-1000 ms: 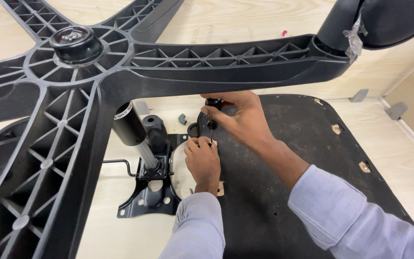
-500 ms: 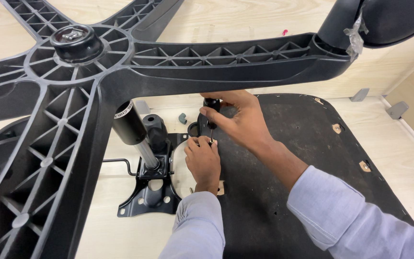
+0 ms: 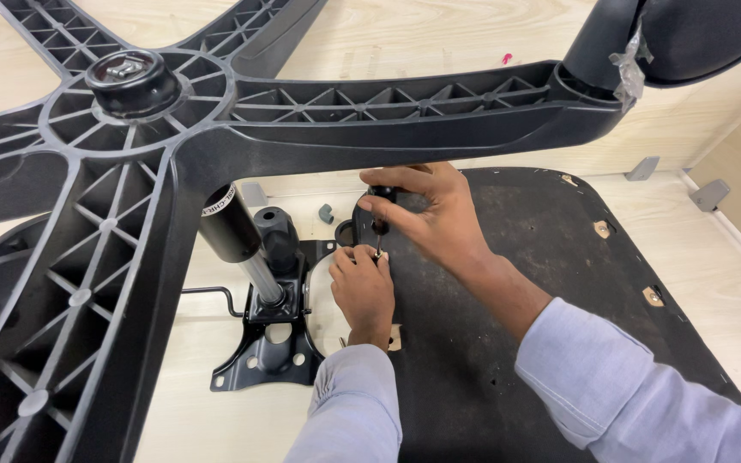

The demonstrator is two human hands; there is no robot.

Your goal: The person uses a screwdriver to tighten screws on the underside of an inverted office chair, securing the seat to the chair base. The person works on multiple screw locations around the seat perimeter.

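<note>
You have one label in view: a narrow white band wrapped round the top rim of the black gas cylinder; its print is dark and tiny; no packages, signs or screens.

My one view: head camera, looking steeply down, close over both hands, under the black ribbed plastic chair base.

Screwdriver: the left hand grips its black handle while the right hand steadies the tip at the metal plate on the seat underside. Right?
Hands are swapped. In the head view the right hand grips the screwdriver handle, and the left hand steadies the tip at the plate on the seat underside.
</note>
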